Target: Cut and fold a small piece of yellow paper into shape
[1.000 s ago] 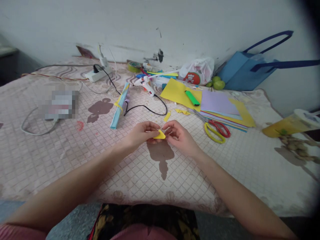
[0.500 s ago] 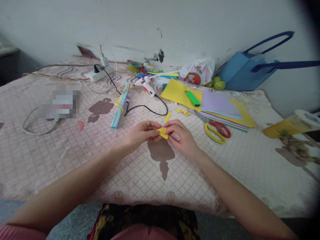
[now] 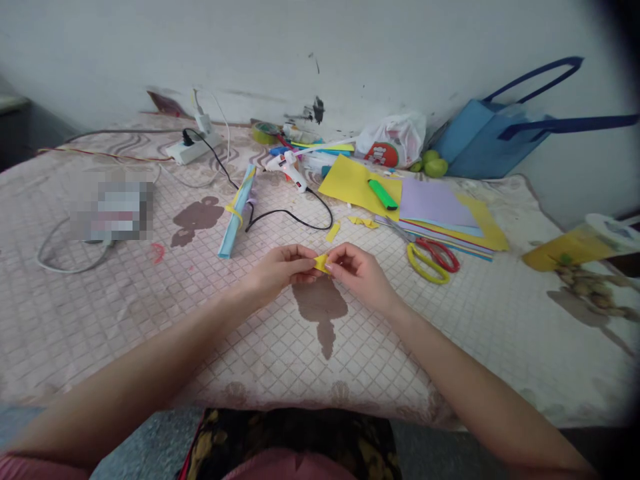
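Between my two hands is a small piece of yellow paper (image 3: pixel 321 263), just above the patterned tablecloth (image 3: pixel 280 360). My left hand (image 3: pixel 281 270) pinches its left end, and my right hand (image 3: pixel 357 272) grips its right side between thumb and fingers. The fingertips hide part of the piece. Beyond them lies a short yellow paper strip (image 3: pixel 333 231), with yellow scraps (image 3: pixel 363 222) to its right. Left of my hands is a rolled light blue paper tube (image 3: pixel 237 213) with yellow and purple bands around it.
Scissors (image 3: pixel 431 259) lie to the right, near stacked coloured paper (image 3: pixel 440 203) with a green cutter (image 3: pixel 383 195) on it. A white glue gun (image 3: pixel 289 170) and its black cord lie behind. A yellow drink cup (image 3: pixel 575 247) lies at far right, a power strip (image 3: pixel 193 150) back left.
My right thumb and fingers have closed in over the yellow piece, so less of it shows. The whole view has shifted slightly; the other things stay in place.
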Demonstrator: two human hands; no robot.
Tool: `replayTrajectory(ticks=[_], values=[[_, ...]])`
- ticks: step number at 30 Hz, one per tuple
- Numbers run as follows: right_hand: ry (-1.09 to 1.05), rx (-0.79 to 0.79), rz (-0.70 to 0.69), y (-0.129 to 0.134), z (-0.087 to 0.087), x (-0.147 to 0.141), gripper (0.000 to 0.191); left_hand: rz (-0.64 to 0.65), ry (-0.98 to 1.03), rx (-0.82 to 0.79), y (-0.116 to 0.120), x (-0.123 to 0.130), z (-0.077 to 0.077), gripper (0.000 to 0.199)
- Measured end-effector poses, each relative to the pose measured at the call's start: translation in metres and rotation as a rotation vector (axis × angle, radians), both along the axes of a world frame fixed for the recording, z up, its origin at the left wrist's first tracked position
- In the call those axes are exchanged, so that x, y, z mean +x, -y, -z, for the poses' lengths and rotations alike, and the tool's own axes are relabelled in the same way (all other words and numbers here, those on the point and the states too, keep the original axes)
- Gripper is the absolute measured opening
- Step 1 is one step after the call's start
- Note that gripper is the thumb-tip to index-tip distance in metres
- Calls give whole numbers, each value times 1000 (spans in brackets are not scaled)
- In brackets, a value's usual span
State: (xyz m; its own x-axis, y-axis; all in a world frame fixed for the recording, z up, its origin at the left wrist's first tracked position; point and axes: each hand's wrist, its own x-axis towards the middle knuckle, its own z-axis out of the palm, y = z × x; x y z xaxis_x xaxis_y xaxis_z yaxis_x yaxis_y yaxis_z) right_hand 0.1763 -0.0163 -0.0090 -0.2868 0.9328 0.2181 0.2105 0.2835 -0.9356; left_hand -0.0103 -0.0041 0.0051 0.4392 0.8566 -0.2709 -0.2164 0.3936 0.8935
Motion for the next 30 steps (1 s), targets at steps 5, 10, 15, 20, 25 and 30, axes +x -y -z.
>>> replayTrajectory(ticks=[5,10,15,20,25,30], values=[[-117,-146,23,-1,4,-3,13,-3,-4,10,0,2,2,14],[-161,-203,31,0,4,-6,15,5,-58,25,0,5,4,17],[-223,-255,47,0,5,-10,21,-16,-152,93,1,8,5,25],[-250,-328,48,2,3,-12,24,-50,-171,122,0,11,8,26],[-250,-351,62,3,0,-11,21,-10,-148,45,0,9,10,27],[-244,-295,60,2,1,-11,21,-20,-158,74,1,10,8,26]])
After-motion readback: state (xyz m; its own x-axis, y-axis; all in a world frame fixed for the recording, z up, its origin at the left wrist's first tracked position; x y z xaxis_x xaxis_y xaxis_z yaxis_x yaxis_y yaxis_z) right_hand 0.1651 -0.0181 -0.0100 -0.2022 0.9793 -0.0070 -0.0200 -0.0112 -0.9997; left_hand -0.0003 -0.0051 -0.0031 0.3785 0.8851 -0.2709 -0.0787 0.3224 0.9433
